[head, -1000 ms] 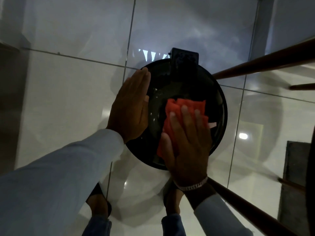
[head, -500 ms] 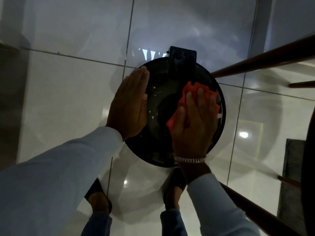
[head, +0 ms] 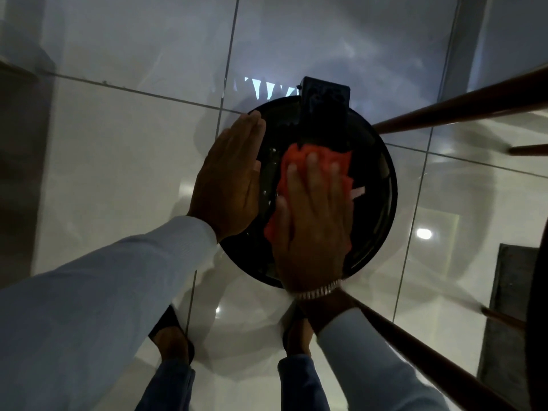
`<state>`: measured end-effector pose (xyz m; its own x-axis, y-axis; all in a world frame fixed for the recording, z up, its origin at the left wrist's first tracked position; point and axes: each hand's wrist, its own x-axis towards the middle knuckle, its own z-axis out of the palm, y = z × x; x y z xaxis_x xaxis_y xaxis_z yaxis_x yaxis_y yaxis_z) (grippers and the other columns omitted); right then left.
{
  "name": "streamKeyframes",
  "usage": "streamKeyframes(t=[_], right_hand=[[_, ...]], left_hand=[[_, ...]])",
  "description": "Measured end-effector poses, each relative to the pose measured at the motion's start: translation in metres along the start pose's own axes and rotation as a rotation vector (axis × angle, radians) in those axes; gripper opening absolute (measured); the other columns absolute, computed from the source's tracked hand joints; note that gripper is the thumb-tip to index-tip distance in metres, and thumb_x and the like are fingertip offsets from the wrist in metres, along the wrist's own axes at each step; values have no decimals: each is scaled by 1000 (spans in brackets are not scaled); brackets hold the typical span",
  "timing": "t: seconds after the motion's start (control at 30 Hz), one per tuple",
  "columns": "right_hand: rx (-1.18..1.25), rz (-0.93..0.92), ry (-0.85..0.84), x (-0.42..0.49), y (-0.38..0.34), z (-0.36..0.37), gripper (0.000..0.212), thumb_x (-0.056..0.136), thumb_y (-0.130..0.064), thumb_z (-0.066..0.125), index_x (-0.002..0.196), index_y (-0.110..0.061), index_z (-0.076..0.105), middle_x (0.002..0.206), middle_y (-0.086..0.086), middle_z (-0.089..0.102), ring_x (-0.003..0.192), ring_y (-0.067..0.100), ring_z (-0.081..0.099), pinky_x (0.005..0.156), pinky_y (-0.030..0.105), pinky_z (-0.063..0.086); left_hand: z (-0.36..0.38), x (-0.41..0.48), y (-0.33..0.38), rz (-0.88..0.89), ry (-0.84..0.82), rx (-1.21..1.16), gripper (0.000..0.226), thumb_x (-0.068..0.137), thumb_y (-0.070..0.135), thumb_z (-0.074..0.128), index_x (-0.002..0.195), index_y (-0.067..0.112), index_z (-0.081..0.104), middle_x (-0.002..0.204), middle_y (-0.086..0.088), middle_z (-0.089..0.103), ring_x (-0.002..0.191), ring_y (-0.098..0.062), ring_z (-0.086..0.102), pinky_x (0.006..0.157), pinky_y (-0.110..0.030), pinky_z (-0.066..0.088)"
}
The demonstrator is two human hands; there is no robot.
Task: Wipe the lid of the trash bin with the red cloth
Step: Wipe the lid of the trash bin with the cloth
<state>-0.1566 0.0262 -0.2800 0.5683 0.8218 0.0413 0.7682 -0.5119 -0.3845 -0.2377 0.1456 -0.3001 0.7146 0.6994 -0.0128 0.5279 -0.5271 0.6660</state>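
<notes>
Lid: round, black, glossy, seen from above; it stands on a pale tiled floor.
Hinge block: dark rectangular piece at the lid's far edge.
Cloth: red, bunched, lying on the lid's middle, its far end just short of the hinge block.
Right hand: flat, fingers stretched and close together, pressing down on the cloth. The cloth shows past the fingertips and along the thumb side; the palm covers the rest. The wrist sits over the lid's near edge and wears a pale band.
Left hand: flat and open, fingers together, laid along the lid's left edge, holding nothing; whether the palm bears on the rim is unclear in the dim light.
Gap between hands: narrow, with bare lid showing.
Surroundings: brown wooden legs at the lid's right side; the person's feet at the near side.
</notes>
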Motion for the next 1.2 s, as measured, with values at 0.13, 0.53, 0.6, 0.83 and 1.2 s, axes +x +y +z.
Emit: streamKeyframes(t=[0.13, 0.53, 0.6, 0.83, 1.2], right_hand=[[-37, -17, -29, -19, 30, -18, 47, 96, -31, 45, 138, -11, 46, 151, 15, 38, 145, 35, 25, 116, 59, 23], [16, 136, 141, 15, 32, -9, 43, 95, -22, 54, 136, -8, 50, 148, 19, 43, 142, 41, 29, 118, 57, 20], [20, 218, 154, 27, 21, -2, 44, 96, -23, 51, 138, -10, 47, 151, 17, 40, 144, 38, 26, 118, 54, 18], [262, 21, 73, -13, -3, -3, 40, 94, -20, 46, 129, -4, 55, 140, 17, 52, 139, 32, 39, 112, 60, 32], [507, 83, 120, 14, -12, -38, 45, 96, -24, 36, 139, -11, 42, 146, 14, 46, 142, 29, 34, 110, 62, 35]], left_hand=[[-1, 1, 2, 1, -13, -6, 52, 97, 22, 24, 144, -1, 26, 154, -21, 28, 145, -31, 22, 121, -43, 17], [0, 1, -1, 9, 1, -13, 51, 98, 21, 25, 143, -2, 27, 153, -22, 29, 145, -32, 22, 122, -41, 15], [2, 2, -2, 9, 5, -15, 50, 98, 21, 25, 143, -1, 27, 153, -21, 30, 145, -32, 23, 122, -41, 15], [4, -7, -4, -4, -17, 11, 49, 98, 12, 35, 144, -1, 25, 154, -20, 27, 146, -28, 20, 122, -34, 11], [-38, -30, 60, -293, 385, -436, 47, 98, 18, 29, 144, 5, 29, 153, -11, 32, 144, -17, 26, 120, -32, 24]])
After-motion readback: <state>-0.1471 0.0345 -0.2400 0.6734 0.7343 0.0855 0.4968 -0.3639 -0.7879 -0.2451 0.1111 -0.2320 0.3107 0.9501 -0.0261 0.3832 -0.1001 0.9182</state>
